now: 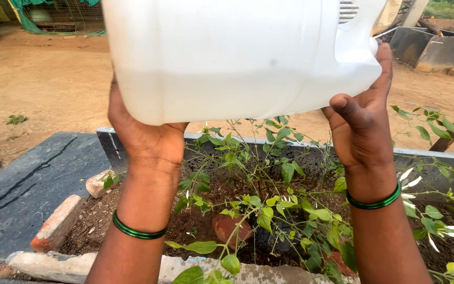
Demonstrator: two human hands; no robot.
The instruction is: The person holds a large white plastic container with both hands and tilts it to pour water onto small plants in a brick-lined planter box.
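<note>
A large white plastic jerrycan (pixel 237 52) fills the top of the head view, raised above a planter. My left hand (pixel 143 134) supports its underside on the left. My right hand (pixel 361 115) holds its lower right corner, thumb pressed on the side. Both wrists wear green bangles. Below the can grows a leafy green plant (pixel 269 205) with thin stems and a few white flowers, rooted in dark soil (pixel 206 221). The can's spout is out of view.
Bricks (pixel 59 221) and a concrete edge (pixel 174 265) border the soil bed. A dark stone slab (pixel 27 184) lies at left. Behind is bare sandy ground (pixel 43 79), metal sheets (pixel 432 50) at upper right and green netting at upper left.
</note>
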